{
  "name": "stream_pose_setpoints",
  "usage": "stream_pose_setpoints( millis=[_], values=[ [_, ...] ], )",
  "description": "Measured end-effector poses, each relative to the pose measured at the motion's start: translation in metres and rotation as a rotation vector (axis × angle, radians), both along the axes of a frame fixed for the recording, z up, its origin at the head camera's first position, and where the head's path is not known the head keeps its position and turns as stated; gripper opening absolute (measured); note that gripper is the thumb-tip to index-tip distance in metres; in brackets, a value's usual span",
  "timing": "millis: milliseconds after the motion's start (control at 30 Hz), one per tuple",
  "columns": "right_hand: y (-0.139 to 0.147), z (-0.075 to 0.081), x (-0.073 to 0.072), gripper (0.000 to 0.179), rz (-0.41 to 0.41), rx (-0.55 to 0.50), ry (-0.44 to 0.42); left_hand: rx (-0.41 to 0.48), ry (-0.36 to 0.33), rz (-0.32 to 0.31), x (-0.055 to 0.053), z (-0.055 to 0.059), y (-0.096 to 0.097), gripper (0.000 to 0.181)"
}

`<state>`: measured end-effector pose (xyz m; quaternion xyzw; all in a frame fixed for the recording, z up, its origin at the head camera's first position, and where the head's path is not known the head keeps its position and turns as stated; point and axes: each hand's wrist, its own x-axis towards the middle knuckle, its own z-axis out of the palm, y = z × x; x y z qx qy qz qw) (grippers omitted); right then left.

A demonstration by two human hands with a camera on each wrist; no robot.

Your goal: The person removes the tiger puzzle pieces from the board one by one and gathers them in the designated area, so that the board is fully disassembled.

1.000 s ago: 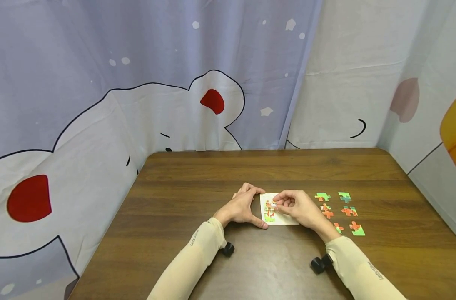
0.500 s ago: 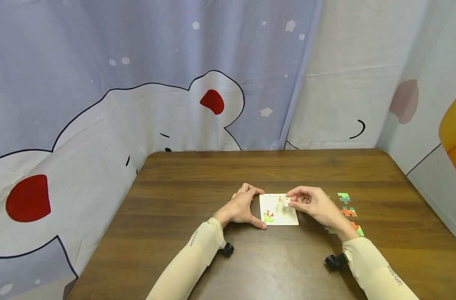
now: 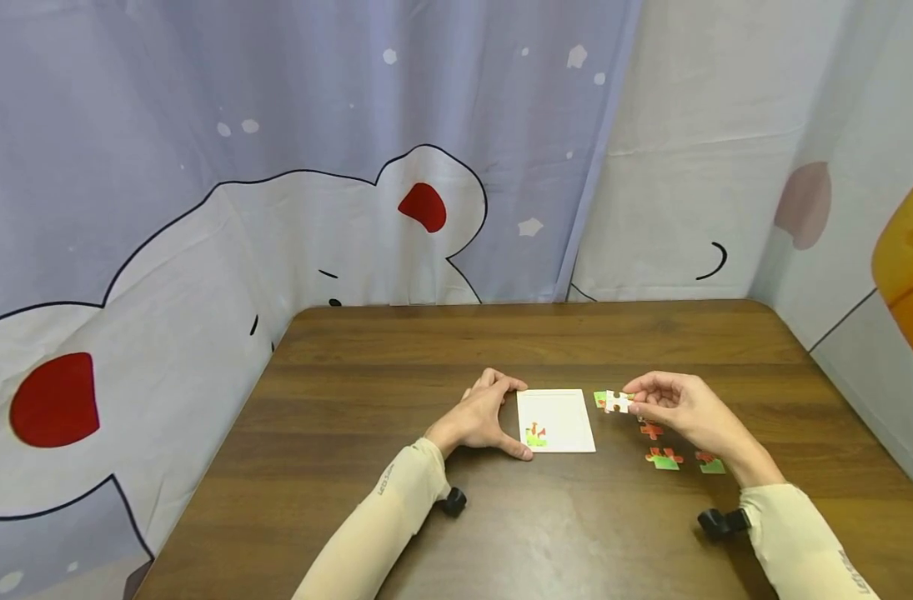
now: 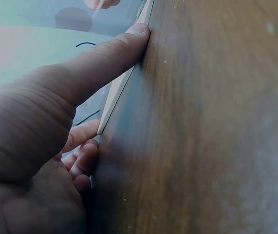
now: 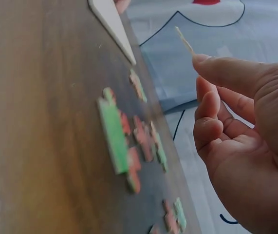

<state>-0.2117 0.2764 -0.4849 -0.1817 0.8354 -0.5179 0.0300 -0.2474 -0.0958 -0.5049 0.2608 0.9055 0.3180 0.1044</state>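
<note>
My left hand (image 3: 480, 418) spans the left side of a white square puzzle board (image 3: 567, 417), its thumb at the near edge and a finger at the far left corner. One green-and-orange jigsaw piece (image 3: 535, 437) lies in the board's near left corner. To the right of the board, my right hand (image 3: 677, 402) pinches a pale jigsaw piece (image 3: 617, 402) between thumb and fingers. In the right wrist view that held piece (image 5: 184, 40) appears edge-on, above the table. Just behind it in the head view lies a green piece (image 3: 599, 399), partly covered.
More loose jigsaw pieces (image 3: 664, 459) lie on the wooden table (image 3: 396, 350) below the right hand; some are hidden by it. A patterned curtain (image 3: 313, 233) hangs round the table's far and left edges.
My right hand has lifted the jigsaw piece from the board's left part and carried it right, past the board's edge. My left hand has stayed on the board.
</note>
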Motion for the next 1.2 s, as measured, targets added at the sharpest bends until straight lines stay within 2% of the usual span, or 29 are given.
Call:
stream_pose_setpoints(
  millis=[267, 600, 900, 1200],
  values=[
    [0.004, -0.014, 0.002, 0.017, 0.061, 0.022, 0.045, -0.007, 0.007, 0.001, 0.0, -0.001, 0.001, 0.11],
    [0.0, -0.018, 0.004, 0.015, 0.066, 0.084, 0.034, -0.012, 0.005, 0.0, 0.0, -0.002, 0.001, 0.11],
    [-0.003, -0.017, 0.001, 0.015, 0.037, 0.157, 0.034, -0.016, 0.012, 0.002, -0.001, -0.002, 0.001, 0.111],
    [-0.004, -0.016, 0.002, 0.016, 0.01, 0.18, 0.016, -0.006, 0.011, -0.003, -0.001, -0.002, 0.001, 0.111]
  ],
)
